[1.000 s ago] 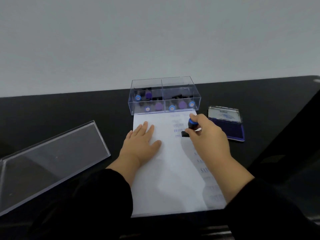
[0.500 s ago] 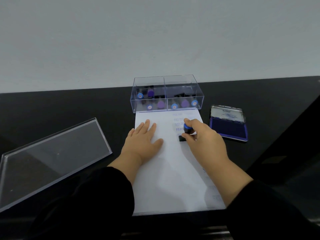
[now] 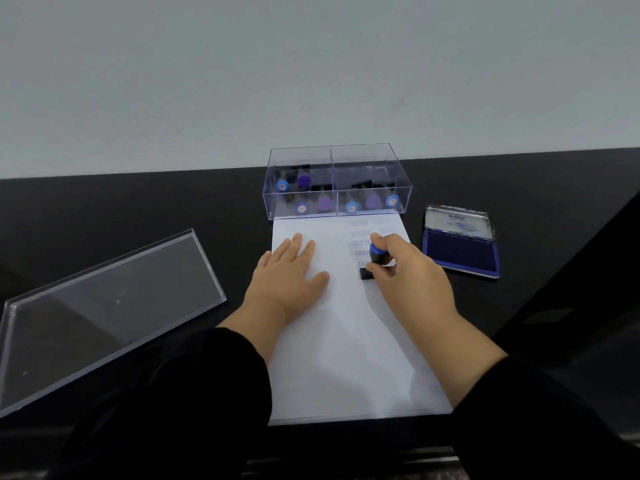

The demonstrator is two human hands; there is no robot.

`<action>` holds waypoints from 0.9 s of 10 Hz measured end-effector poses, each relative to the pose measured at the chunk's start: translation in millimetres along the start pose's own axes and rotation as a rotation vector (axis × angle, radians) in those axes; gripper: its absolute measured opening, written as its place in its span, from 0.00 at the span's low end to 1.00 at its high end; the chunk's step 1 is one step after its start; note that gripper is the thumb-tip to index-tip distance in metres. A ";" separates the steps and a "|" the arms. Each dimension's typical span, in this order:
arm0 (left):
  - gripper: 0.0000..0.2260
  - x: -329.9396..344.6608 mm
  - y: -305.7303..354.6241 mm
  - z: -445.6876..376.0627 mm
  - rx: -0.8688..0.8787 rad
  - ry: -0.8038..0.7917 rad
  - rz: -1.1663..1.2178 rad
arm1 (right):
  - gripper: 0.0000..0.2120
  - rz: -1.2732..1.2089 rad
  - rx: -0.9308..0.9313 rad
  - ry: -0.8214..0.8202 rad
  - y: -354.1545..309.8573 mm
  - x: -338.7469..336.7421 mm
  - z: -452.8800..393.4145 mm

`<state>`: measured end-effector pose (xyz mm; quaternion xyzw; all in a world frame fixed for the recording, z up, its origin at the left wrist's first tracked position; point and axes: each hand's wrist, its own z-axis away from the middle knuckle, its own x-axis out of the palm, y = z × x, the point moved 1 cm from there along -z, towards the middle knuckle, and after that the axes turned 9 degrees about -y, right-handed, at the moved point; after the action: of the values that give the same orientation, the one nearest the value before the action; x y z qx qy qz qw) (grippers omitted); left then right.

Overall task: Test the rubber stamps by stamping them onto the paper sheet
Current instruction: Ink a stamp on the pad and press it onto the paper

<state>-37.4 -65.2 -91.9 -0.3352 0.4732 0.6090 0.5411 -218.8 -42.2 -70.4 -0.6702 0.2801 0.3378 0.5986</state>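
A white paper sheet [image 3: 346, 341] lies on the black table, with several blue stamped words near its top. My left hand [image 3: 289, 275] rests flat on the sheet, fingers straight. My right hand [image 3: 410, 275] grips a rubber stamp [image 3: 374, 259] with a blue-topped black handle; its black base sits on the paper just below the stamped words. Behind the sheet stands a clear two-compartment box [image 3: 336, 161] holding several more stamps with blue and purple tops.
An open blue ink pad [image 3: 460, 252] with its lid raised lies to the right of the paper. The box's clear lid [image 3: 104, 306] lies at the left on the black table [image 3: 138, 209]. A grey wall rises behind.
My right hand brought the stamp from above the sheet's right side down and left onto the paper. The left hand stayed flat on the sheet.
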 end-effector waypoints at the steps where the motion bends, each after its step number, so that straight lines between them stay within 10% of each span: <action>1: 0.27 -0.6 0.6 0.6 0.001 -0.003 0.003 | 0.17 0.007 -0.002 0.005 0.0 -0.2 0.1; 6: 0.27 -1.0 0.8 0.8 0.000 -0.011 0.003 | 0.16 -0.013 -0.034 0.015 -1.1 -1.2 -0.4; 9: 0.27 -1.3 1.1 2.0 0.004 -0.002 0.016 | 0.15 -0.523 0.066 0.243 10.0 -32.5 -5.2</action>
<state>-38.0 -63.7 -89.9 -0.3297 0.4767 0.6128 0.5372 -246.0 -49.5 -50.7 -0.7354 0.1782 0.0801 0.6488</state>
